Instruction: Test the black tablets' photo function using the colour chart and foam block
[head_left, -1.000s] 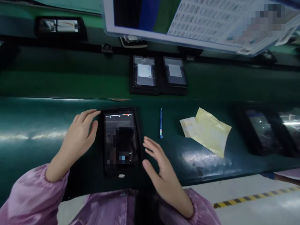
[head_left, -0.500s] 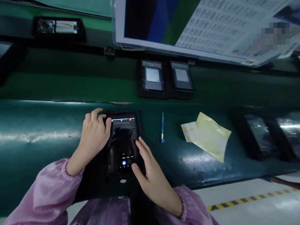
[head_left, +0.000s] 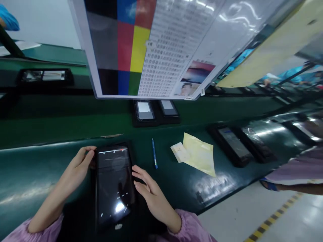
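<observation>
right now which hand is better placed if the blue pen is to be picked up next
Probably the right hand: it is at the right edge of the tablet, nearer the blue pen. The left hand is at the opposite edge, farther away.

There are two hands beside one tablet, one pen, one color chart and two tablets below it.

Glossy tablet screen + shiny tabletop, tbh
Both look smooth, 1st glass-like; pen looks plasticky; yellow sheet = paper, low sheen; cloth sleeve pretty matt; hanging chart slick w/ glare, looks plastic-covered.
</observation>
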